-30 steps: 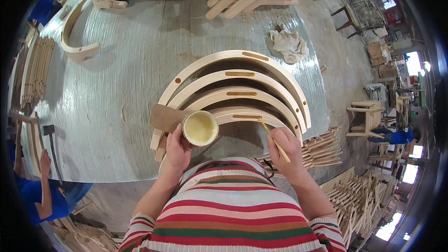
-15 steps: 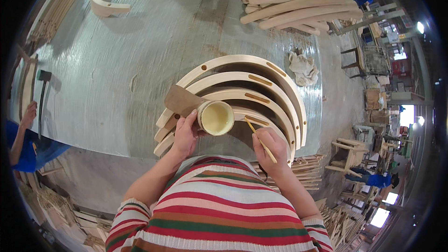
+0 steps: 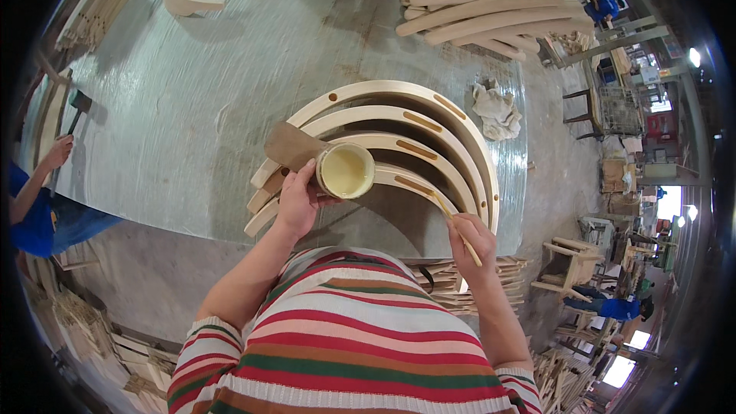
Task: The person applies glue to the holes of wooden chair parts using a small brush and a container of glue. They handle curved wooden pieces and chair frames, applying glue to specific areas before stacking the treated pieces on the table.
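My left hand (image 3: 295, 201) grips a small round cup of pale yellow glue (image 3: 346, 171), held above the left ends of several nested curved wooden pieces (image 3: 414, 119) lying on the grey table (image 3: 192, 107). A brown piece of cardboard (image 3: 293, 144) sits just behind the cup. My right hand (image 3: 474, 241) holds a thin wooden stick (image 3: 454, 222), its tip touching the innermost curved piece near the table's front edge.
A crumpled white rag (image 3: 497, 110) lies right of the arcs. More curved wooden parts (image 3: 491, 15) are piled at the far side. Another person's hand (image 3: 57, 152) and blue sleeve are at the left edge, near a hammer (image 3: 77, 103). Wooden slats are stacked below the table.
The view has swung left and tilted, so the arcs sit further right. My left hand still holds the cup. My right hand with the stick has shifted slightly right along the inner arc.
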The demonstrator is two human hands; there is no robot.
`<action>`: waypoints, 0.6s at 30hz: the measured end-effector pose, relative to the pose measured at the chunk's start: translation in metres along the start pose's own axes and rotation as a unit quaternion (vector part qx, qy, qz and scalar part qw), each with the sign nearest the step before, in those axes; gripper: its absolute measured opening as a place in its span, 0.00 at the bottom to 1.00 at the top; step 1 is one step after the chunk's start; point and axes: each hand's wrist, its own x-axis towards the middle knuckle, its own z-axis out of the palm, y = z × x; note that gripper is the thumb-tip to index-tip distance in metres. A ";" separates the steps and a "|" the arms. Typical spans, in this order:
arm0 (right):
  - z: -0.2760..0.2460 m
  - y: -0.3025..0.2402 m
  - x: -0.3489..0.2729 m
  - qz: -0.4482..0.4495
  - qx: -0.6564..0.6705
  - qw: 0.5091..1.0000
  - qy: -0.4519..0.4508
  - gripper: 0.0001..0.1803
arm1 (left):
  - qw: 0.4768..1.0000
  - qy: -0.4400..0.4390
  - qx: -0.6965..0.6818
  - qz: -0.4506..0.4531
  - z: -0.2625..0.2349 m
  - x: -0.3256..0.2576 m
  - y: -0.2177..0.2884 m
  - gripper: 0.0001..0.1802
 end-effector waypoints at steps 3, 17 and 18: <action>-0.007 0.008 0.000 -0.023 -0.022 0.999 -0.004 0.05 | 1.000 0.001 0.008 0.003 0.000 0.001 -0.001 0.21; -0.053 0.026 0.014 -0.145 -0.011 0.977 -0.156 0.08 | 0.992 -0.004 0.110 0.057 0.070 0.004 0.001 0.23; -0.060 0.032 0.012 -0.182 -0.016 0.970 -0.160 0.09 | 0.993 -0.023 0.104 0.060 0.080 0.009 0.000 0.22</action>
